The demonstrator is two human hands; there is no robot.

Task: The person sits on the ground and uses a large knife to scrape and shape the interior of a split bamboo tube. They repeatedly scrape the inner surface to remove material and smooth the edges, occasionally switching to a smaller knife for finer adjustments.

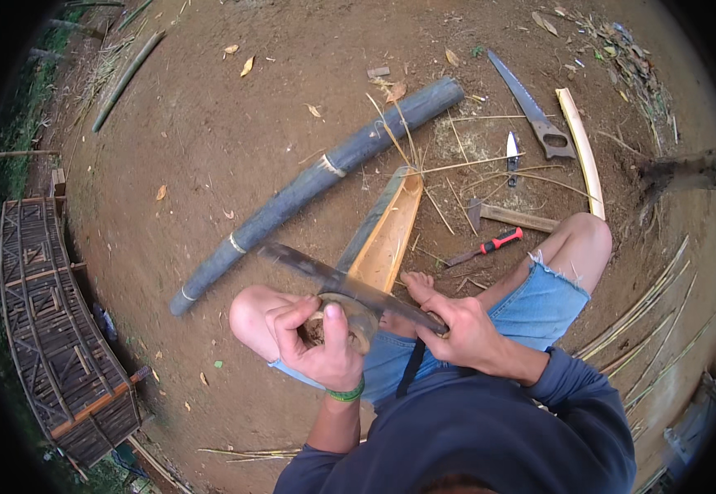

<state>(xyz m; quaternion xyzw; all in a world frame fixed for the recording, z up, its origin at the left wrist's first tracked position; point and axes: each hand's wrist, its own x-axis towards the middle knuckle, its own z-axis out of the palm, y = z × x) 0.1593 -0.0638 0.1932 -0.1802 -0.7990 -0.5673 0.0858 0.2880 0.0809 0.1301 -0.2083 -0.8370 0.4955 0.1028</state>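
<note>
The split bamboo half [387, 235] shows a smooth, pale orange-tan wooden inside and a dull grey-green skin. Across its near end lies a long blade [350, 286] of dark, matt, worn metal. Left of it, the whole bamboo pole [317, 181] looks matt blue-grey. Beyond it, the saw [527, 103] has grey metal. The ground [210, 123] is rough brown earth.

Outdoor bamboo-working yard on bare packed earth [210, 123]. Evidence: a long bamboo pole [309, 185] at centre; a hand saw [531, 107], knife [512, 152] and hammer [506, 216] far right; bamboo strips [646, 321] right; a woven slat cage [53, 329] left.
</note>
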